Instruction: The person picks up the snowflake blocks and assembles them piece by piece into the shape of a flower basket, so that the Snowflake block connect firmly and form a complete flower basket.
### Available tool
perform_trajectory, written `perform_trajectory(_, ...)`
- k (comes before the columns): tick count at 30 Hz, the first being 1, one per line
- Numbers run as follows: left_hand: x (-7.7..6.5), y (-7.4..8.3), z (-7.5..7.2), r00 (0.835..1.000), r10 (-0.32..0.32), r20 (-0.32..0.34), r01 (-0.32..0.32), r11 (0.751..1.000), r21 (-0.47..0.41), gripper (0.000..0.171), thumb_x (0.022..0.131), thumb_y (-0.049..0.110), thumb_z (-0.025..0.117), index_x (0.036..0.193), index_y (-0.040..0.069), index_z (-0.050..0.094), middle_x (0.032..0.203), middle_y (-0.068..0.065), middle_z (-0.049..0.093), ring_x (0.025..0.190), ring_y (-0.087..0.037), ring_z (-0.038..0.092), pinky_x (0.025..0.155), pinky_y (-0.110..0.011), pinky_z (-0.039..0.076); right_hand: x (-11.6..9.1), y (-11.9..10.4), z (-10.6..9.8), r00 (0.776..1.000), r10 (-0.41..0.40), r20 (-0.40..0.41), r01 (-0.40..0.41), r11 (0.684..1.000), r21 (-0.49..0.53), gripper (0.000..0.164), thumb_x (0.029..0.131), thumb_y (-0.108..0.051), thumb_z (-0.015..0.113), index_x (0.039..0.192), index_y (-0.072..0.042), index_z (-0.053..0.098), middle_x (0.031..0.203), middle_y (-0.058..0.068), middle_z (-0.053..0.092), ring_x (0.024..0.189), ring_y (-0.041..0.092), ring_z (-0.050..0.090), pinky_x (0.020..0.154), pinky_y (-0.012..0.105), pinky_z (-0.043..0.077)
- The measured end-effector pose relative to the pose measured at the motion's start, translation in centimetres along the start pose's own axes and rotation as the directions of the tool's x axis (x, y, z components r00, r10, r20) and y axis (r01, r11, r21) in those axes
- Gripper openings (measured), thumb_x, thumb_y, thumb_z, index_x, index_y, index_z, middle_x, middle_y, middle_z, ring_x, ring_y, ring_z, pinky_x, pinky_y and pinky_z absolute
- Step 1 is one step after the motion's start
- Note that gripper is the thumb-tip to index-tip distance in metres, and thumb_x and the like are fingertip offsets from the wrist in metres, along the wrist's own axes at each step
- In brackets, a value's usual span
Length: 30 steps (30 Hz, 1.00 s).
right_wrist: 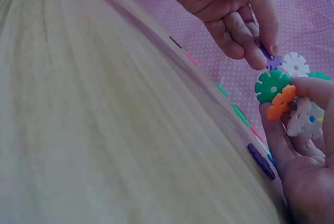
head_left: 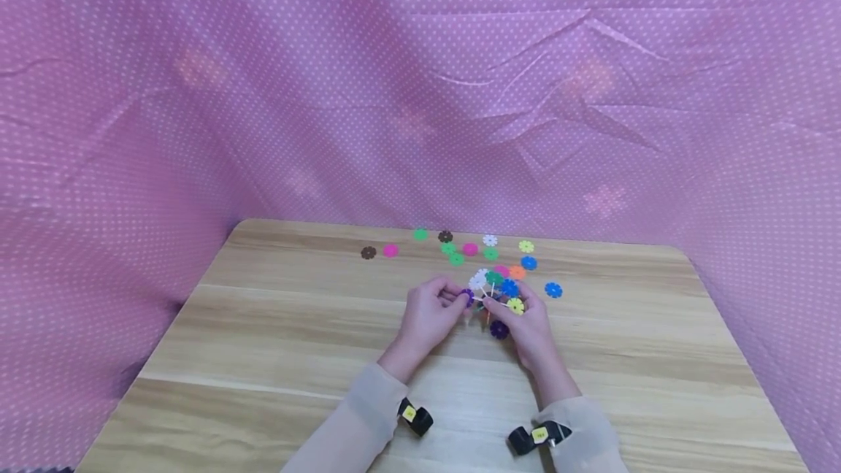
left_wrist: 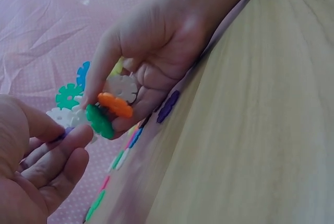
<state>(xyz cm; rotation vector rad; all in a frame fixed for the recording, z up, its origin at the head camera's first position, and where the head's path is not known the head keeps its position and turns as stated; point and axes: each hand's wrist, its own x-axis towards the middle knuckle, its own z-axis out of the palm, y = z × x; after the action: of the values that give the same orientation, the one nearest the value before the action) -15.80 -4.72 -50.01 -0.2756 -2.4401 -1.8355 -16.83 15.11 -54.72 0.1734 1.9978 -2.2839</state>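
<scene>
Held up over the table is a cluster of interlocked notched plastic flower discs. My right hand (head_left: 531,327) grips it, fingers around it. In the right wrist view a green disc (right_wrist: 271,85), an orange disc (right_wrist: 281,104) and white discs (right_wrist: 295,64) show in it. A blue disc (head_left: 509,287) and a yellow disc (head_left: 515,306) stick out near the right fingers. Between thumb and fingers, my left hand (head_left: 427,316) pinches a purple disc (right_wrist: 273,62) at the cluster's left side; whether it is slotted in cannot be told. Fingers partly hide the cluster's middle.
A loose dark purple disc (head_left: 499,329) lies on the wooden table (head_left: 276,356) below the hands. Several loose discs lie farther back, among them a brown disc (head_left: 368,252), a pink disc (head_left: 390,250) and a blue disc (head_left: 553,290). Pink dotted cloth (head_left: 420,93) surrounds the table.
</scene>
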Motion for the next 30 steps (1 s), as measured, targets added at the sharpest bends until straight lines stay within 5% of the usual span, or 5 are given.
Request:
perform_trajectory(6,-0.5,-0.2,0.5,1.000,-0.030,-0.008,0.029,0.998,-0.058,0.007,0.097,-0.005,0.076,0.096,0.001,0.072,0.086,-0.018,0.077,0.077,-0.039,0.078,0.065,-0.033,0.067,-0.1,-0.1,0.0,1.000,0.022,-0.007,-0.023,0.998,-0.054,0.072,0.093,-0.017,0.089,0.156,-0.007,0.054,0.161,0.014,0.050,0.150,0.027,0.046,0.118,0.028,0.047)
perform_trajectory(11,-0.3,-0.2,0.6,1.000,-0.026,-0.011,0.025,0.996,-0.083,0.004,0.098,-0.004,0.076,0.099,-0.002,0.072,0.087,-0.021,0.077,0.078,-0.042,0.078,0.067,-0.038,0.067,-0.1,-0.1,0.0,1.000,0.022,-0.011,-0.023,0.999,-0.049,0.072,0.093,-0.019,0.089,0.156,-0.008,0.054,0.156,0.013,0.055,0.144,0.025,0.052,0.108,0.020,0.052)
perform_trajectory(19,0.5,-0.9,-0.2,0.999,0.019,0.032,-0.018,1.000,-0.023,0.008,0.098,0.004,0.080,0.102,0.001,0.074,0.087,-0.008,0.078,0.077,-0.032,0.078,0.066,-0.028,0.065,-0.1,-0.2,-0.1,1.000,-0.001,-0.012,0.000,0.998,-0.067,0.069,0.095,-0.022,0.088,0.155,-0.010,0.055,0.156,0.009,0.054,0.146,0.023,0.048,0.109,0.018,0.050)
perform_trajectory(24,1.7,-2.2,-2.2,0.999,-0.020,0.031,0.020,1.000,-0.016,0.015,0.100,0.016,0.080,0.108,0.004,0.075,0.096,-0.006,0.078,0.079,-0.018,0.075,0.072,-0.031,0.066,-0.1,-0.1,-0.1,0.998,-0.054,-0.012,0.053,0.998,-0.029,0.059,0.095,-0.016,0.086,0.148,-0.007,0.061,0.152,0.008,0.058,0.142,0.021,0.051,0.110,0.022,0.051)
perform_trajectory(30,3.5,-5.3,-6.9,0.987,-0.066,-0.145,0.083,0.990,0.115,0.021,0.098,0.017,0.079,0.115,0.004,0.075,0.104,-0.008,0.076,0.093,-0.023,0.071,0.087,-0.038,0.063,-0.1,0.2,0.0,0.995,-0.095,-0.011,0.095,0.994,0.055,0.048,0.095,-0.009,0.085,0.139,-0.001,0.067,0.140,0.011,0.063,0.124,0.021,0.066,0.104,0.029,0.059)
